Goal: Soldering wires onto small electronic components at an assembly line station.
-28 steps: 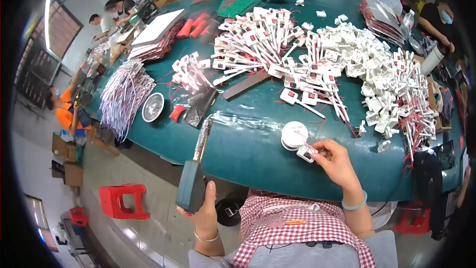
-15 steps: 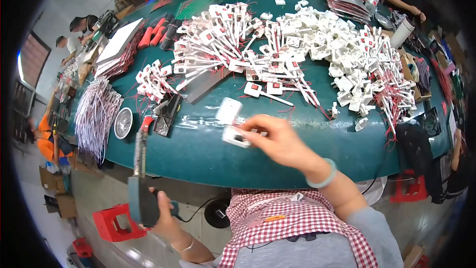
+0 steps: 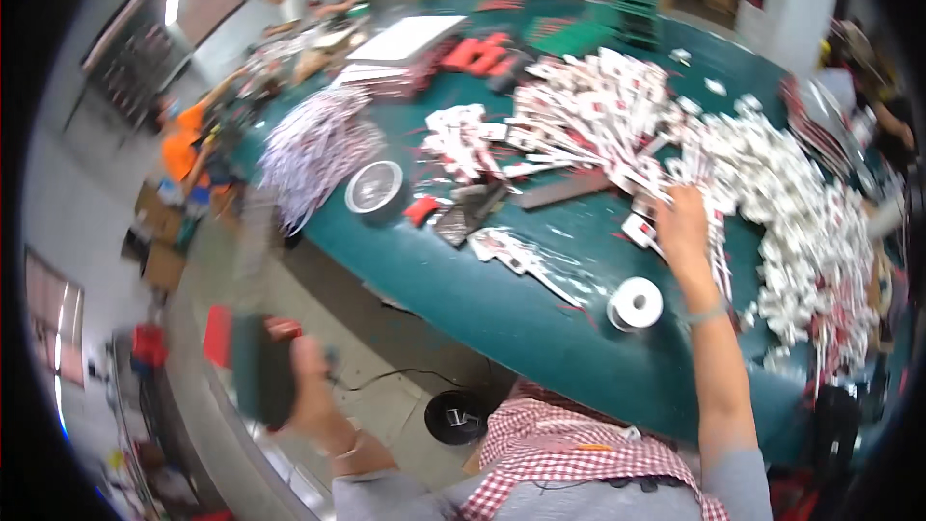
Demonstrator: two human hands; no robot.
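In my left hand (image 3: 318, 396) is a gun-shaped tool (image 3: 262, 371) with a dark teal body; motion smears its long barrel. I hold it off the table's front edge, at the left. My right hand (image 3: 683, 222) reaches over the table to the front of a heap of white box-like pieces with stems and red wires (image 3: 593, 101). Its fingertips are among them, so any grip is hidden. Just left of that hand lies one white piece (image 3: 639, 230). Nearer me, a white piece with a long stem (image 3: 526, 260) lies alone. A white spool (image 3: 635, 305) sits by the front edge.
Loose white housings (image 3: 772, 174) spread across the right. A round bowl (image 3: 374, 187) and a bundle of pale wires (image 3: 313, 150) are at the left. A flat dark bar (image 3: 564, 190) lies mid-table. Red-handled items (image 3: 477, 55) and stacked sheets (image 3: 405, 43) lie behind. Other people sit beyond.
My right hand has let go of the white piece and moved from the front to the heap. A stemmed piece now lies on the table. The view has swung left.
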